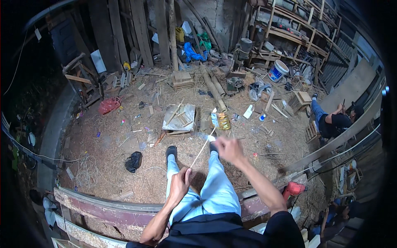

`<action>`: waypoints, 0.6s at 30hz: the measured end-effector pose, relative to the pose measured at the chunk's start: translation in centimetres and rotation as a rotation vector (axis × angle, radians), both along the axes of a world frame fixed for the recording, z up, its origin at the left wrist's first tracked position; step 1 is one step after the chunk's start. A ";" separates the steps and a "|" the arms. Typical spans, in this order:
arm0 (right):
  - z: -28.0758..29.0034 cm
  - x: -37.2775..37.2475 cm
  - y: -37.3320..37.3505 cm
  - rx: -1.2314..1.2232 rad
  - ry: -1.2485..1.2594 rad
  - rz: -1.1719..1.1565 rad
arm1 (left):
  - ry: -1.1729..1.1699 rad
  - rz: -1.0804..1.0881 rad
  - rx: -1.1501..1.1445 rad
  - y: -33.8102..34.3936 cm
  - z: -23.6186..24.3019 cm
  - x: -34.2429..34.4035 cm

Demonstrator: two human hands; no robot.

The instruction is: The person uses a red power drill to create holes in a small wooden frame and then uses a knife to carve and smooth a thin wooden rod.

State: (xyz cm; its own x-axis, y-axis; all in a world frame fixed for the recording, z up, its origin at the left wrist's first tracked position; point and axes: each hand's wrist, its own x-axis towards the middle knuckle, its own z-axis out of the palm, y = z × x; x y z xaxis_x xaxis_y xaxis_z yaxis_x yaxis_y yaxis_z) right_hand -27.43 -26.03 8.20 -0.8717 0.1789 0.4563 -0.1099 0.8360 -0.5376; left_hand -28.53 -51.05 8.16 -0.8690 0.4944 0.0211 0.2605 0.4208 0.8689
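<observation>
My left hand (180, 184) is closed round the lower end of a thin, pale wooden stick (202, 151), which slants up and away to the right. Near the stick's upper end is my right hand (230, 149), blurred by motion with its fingers curled in. A small whitish patch (211, 138) shows at those fingertips, too smeared to name. Below the hands are my legs in light blue trousers (218, 182), with dark shoes on the littered ground.
A low stand with a metal sheet top (179, 117) holds wood strips. A yellow packet (221, 120) lies beside it. Close to me runs a reddish board (111, 213); a red power tool (293, 189) rests at its right. One person (337, 122) sits at the right.
</observation>
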 end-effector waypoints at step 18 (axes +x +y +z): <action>-1.0 -0.1 -2.5 -0.075 0.300 0.022 | -0.365 -0.076 0.243 -0.3 1.4 0.6</action>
State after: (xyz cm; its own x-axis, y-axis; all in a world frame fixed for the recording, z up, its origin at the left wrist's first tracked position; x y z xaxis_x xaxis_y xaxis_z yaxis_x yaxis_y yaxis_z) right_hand -27.57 -28.52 7.23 -0.7038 0.2045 0.6803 -0.2907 0.7908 -0.5386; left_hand -27.97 -51.39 9.58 -0.8023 0.5760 -0.1565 -0.0592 0.1842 0.9811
